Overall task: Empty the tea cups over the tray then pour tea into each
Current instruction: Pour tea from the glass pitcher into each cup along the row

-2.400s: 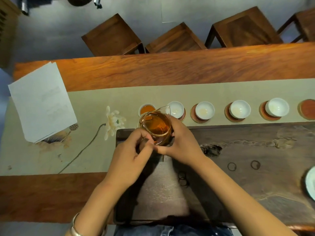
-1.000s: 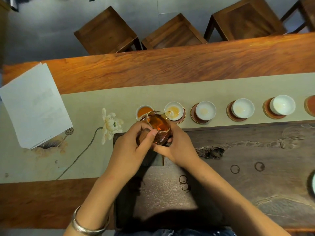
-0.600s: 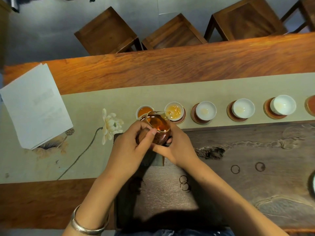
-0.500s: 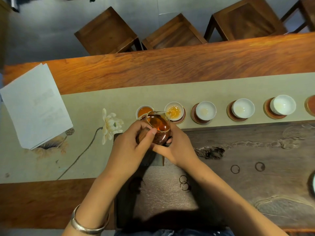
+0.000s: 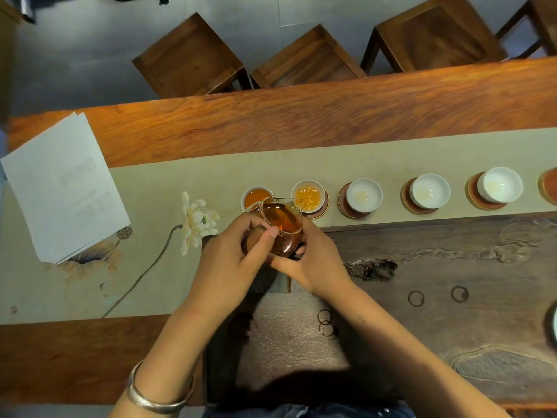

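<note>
A glass pitcher (image 5: 281, 226) of amber tea is tilted toward the cup row, its spout over the second cup (image 5: 309, 194), which holds light amber tea. My left hand (image 5: 233, 267) grips the pitcher's wooden handle. My right hand (image 5: 313, 263) supports the pitcher's base and side. The first cup (image 5: 256, 197), partly behind the pitcher, holds darker tea. Three white cups (image 5: 363, 195) (image 5: 431, 190) (image 5: 502, 184) on round red coasters stand to the right with only a faint trace inside. The dark stone tea tray (image 5: 437, 285) lies under my hands.
A stack of white papers (image 5: 61, 185) lies at the left on the beige runner with a lotus print (image 5: 197, 220). A bare coaster (image 5: 550, 185) sits at the far right. A white dish edge (image 5: 553, 324) shows at the right. Wooden stools (image 5: 304, 60) stand beyond the table.
The pitcher has moved from the first cup to the second and tipped further. The second cup has gone from white and bare to holding amber tea.
</note>
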The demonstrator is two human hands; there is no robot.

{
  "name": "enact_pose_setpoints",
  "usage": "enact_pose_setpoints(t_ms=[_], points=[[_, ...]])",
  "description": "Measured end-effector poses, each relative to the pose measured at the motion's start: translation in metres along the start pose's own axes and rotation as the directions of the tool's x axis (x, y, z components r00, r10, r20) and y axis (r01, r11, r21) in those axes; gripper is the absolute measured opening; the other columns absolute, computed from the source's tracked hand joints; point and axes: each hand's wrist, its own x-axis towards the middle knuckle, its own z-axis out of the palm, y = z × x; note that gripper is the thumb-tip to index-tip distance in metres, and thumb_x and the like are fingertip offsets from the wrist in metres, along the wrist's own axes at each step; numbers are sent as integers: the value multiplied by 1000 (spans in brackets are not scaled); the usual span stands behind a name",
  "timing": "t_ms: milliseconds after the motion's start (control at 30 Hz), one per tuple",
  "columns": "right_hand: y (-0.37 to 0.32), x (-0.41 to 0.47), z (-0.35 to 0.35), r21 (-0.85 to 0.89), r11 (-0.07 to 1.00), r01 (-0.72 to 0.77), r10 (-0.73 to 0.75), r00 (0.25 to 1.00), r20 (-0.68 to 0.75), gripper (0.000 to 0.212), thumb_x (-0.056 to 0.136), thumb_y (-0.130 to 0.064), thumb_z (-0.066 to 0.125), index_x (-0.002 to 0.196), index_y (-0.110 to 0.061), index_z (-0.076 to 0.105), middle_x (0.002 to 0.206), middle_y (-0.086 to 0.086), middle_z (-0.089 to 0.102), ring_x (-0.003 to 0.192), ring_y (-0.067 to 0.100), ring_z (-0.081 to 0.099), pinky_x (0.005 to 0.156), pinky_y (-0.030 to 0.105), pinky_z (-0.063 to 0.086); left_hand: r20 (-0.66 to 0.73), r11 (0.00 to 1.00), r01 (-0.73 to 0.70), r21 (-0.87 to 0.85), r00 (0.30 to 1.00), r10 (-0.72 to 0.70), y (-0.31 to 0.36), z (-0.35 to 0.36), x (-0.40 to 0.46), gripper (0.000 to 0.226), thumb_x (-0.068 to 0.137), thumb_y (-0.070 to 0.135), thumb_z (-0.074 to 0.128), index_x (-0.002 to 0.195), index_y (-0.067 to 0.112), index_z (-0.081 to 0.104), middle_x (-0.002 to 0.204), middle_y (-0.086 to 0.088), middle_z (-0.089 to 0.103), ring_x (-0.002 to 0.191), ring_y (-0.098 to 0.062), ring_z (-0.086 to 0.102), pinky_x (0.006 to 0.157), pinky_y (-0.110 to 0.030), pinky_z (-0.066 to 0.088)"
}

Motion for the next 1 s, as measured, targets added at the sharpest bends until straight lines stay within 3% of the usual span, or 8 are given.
enact_pose_setpoints(t_ms=[100,300,567,733,867,1000], points=[[0,0,0,-8,1000,-6,6,1000,1,55,64,-66,75,107,-74,42,103,-33,63,100,-18,58,76,0,42,-3,1000,4,-6,1000,-4,0,-1,0,10,95,39,56,88,35,61,84,20,66,77,3,62,62,-6,43],[-3,0,0,0,1000,-10,10,1000,7,57,64,-65,75,107,-77,40,104,-51,55,100,-23,55,78,-3,39,-4,1000,3,8,1000,-3,1,-1,2,9,94,39,57,86,38,61,82,22,66,75,4,61,62,-5,41],[-3,1,-1,12,999,-31,31,1000,0,56,62,-68,75,105,-77,42,103,-50,56,96,-22,57,74,-3,40,-11,1000,27,13,1000,-27,-1,-1,4,27,85,60,50,89,37,63,88,16,67,79,-4,64,66,-21,50],[0,1,-1,6,999,-48,48,999,1,54,61,-66,76,104,-75,44,99,-38,63,97,-18,58,75,-2,41,-8,999,34,26,999,-33,-1,1,5,22,88,57,51,89,38,62,88,16,68,81,-5,65,68,-27,54],[0,1,-1,6,999,-51,51,999,5,56,61,-66,76,104,-76,43,100,-46,60,98,-20,57,76,-2,41,-14,999,36,24,999,-36,0,1,5,29,85,62,48,90,37,63,88,17,68,81,-4,65,67,-24,53],[3,0,-1,14,998,-60,60,998,11,56,61,-67,77,105,-74,44,101,-42,62,99,-21,57,76,-3,41,-16,999,27,28,1000,-27,0,1,4,25,86,59,50,87,37,62,87,17,67,80,-4,64,63,-18,48]])
